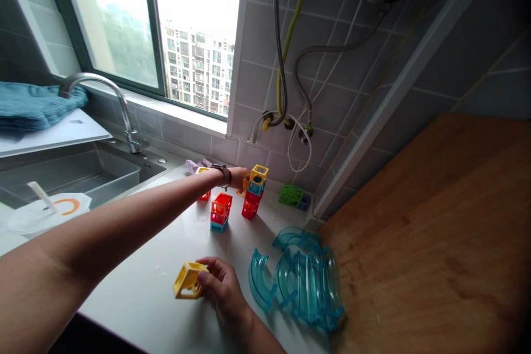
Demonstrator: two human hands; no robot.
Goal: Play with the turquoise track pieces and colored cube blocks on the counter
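Observation:
My right hand (226, 290) holds a yellow open-frame cube block (186, 282) between thumb and fingers, low over the white counter. My left hand (239, 177) reaches far forward, its fingers curled down on an orange-yellow block (241, 192), which is partly hidden beside a tower. That tower has a yellow block (259, 174) on top, a blue one (255, 188) below it and red blocks (251, 206) at the bottom. Left of it stands a shorter stack of red blocks (221, 207) on a blue base (218, 225). Behind my left wrist another red and yellow stack (204, 194) is partly covered.
Clear blue curved track pieces (305, 282) lie at the right, against a wooden board (431, 232). Green blocks (291, 194) rest by the tiled wall. At left are a sink (83, 168), a faucet (120, 99) and a white lid with a straw (50, 210). Hoses hang above.

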